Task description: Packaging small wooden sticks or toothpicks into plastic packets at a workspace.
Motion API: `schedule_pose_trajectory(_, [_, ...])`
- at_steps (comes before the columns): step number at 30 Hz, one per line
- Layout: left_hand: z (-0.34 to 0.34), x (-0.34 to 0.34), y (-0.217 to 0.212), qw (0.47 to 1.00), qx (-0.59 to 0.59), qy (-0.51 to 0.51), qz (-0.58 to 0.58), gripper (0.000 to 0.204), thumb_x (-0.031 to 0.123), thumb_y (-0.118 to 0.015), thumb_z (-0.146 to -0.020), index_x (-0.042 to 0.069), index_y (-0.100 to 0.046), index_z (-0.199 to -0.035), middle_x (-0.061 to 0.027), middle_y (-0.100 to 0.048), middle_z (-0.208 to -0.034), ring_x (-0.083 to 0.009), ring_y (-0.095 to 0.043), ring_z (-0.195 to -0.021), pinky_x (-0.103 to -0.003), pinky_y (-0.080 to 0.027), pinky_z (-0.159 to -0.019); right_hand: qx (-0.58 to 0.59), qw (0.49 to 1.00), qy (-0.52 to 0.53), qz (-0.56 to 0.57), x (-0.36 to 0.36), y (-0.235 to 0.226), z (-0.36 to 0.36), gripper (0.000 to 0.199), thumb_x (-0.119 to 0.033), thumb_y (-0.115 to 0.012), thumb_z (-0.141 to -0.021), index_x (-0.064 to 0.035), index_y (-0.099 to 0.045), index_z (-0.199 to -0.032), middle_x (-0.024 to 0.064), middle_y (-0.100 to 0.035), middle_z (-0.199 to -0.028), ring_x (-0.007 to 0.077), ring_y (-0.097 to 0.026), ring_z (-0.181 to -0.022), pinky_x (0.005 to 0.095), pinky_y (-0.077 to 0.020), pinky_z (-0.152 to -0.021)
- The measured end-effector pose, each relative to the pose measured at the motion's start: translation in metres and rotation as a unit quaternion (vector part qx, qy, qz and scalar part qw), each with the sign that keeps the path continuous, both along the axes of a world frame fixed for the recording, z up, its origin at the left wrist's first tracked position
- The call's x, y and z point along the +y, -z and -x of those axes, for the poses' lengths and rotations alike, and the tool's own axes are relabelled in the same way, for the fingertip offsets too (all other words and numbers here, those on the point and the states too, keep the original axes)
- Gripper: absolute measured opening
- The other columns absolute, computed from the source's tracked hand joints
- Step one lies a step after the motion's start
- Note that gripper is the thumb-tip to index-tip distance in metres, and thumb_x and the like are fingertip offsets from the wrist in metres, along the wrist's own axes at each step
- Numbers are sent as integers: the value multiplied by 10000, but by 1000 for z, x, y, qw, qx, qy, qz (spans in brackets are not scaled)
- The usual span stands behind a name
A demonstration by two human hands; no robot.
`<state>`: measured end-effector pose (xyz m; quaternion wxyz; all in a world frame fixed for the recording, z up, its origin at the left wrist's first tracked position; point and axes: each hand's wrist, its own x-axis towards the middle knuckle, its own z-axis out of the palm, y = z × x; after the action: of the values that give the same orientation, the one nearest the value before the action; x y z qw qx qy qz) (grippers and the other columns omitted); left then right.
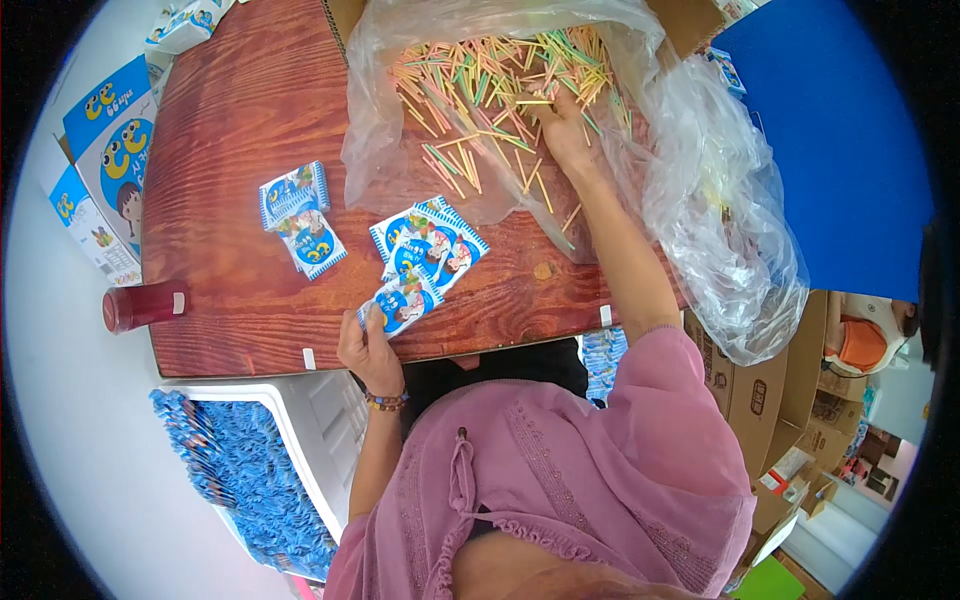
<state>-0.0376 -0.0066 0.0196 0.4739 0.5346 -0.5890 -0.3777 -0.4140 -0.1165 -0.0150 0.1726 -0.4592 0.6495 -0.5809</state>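
Note:
My left hand (368, 350) pinches the lower edge of a small blue-and-white packet (402, 303) by the table's near edge. That packet touches a fanned group of similar packets (435, 245) just beyond it. Farther left lie a few more packets (312, 242), overlapping. My right hand (566, 128) reaches over a clear plastic bag (420, 185) into a heap of thin pink, yellow and green sticks (480, 75). A yellow stick (533, 101) lies at its fingertips, which are closed. Other sticks around the fingers partly hide what it grips.
A red-brown wooden table (230, 130) holds all this. A dark red cylindrical container (145, 305) lies at its left edge, near blue printed cartons (110, 150). Below left, a white bin (300, 420) is full of blue packets. Crumpled plastic (740, 230) hangs over the right edge, above cardboard boxes (740, 390).

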Motion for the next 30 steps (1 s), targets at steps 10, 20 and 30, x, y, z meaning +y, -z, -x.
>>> schedule_pose_trajectory(10, [-1, -1, 2, 1000, 4, 3, 7, 176, 74, -537, -953, -58, -627, -878, -5, -562, -792, -44, -488, -733, -210, -400, -639, -112, 993, -33, 18, 9, -9, -6, 197, -81, -563, -907, -21, -585, -1093, 51, -638, -1023, 168, -565, -944, 294, -440, -859])
schedule_pose_trajectory(20, [-2, -6, 2, 975, 189, -79, -86, 209, 110, -533, -964, -43, -646, -876, -12, -628, -830, -47, -539, -726, -207, -433, -648, -134, 989, -2, 60, 20, -32, -16, 217, -163, -490, -967, 12, -583, -1053, 116, -643, -1085, 193, -596, -999, 323, -460, -872])
schedule_pose_trajectory(30, [89, -51, -29, 868, 445, 21, -220, 192, 152, -556, -966, 7, -628, -864, 1, -560, -742, -73, -483, -624, -233, -417, -563, -538, 791, -167, 239, 59, -86, -100, 280, -167, -413, -1001, -11, -444, -1232, 197, -541, -1256, 368, -431, -1281, 507, -306, -1094])
